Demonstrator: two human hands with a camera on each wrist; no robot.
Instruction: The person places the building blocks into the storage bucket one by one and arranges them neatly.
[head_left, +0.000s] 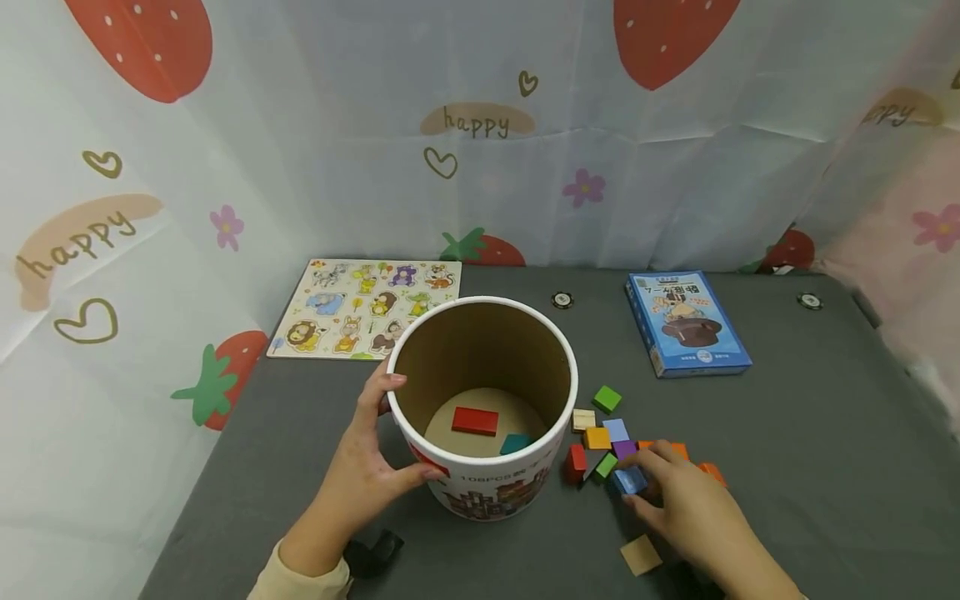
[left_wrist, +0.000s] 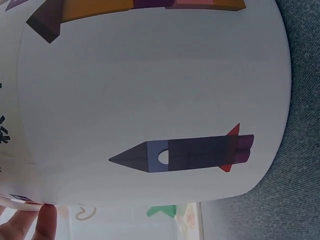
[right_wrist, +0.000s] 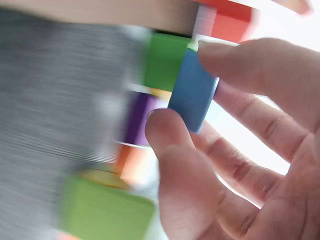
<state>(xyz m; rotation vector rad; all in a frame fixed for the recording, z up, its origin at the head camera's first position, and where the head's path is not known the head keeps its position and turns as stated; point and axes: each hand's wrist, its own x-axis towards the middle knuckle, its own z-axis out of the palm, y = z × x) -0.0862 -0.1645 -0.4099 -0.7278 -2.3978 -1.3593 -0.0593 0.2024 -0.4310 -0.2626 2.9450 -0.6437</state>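
Observation:
A white round bucket (head_left: 480, 475) with printed pictures stands upright. Inside it lie a red block (head_left: 475, 421) and a teal block (head_left: 516, 443). My left hand (head_left: 367, 458) grips the bucket's left side near the rim, thumb on the outer wall; in the left wrist view only some fingertips (left_wrist: 46, 222) show beside the printed wall. Between thumb and fingers my right hand (head_left: 686, 496) pinches a blue block (right_wrist: 192, 90), right of the bucket. Close around it are a purple block (head_left: 624, 450), green blocks (head_left: 606, 467), a red block (head_left: 575, 463) and orange blocks (head_left: 712, 473).
Behind the bucket lies an animal puzzle board (head_left: 360, 308). A blue box (head_left: 690, 325) rests at the back right. Two small round discs (head_left: 562, 300) lie near the back edge. A tan flat block (head_left: 641, 555) is near the front, and a black object (head_left: 373, 554) lies beside my left wrist.

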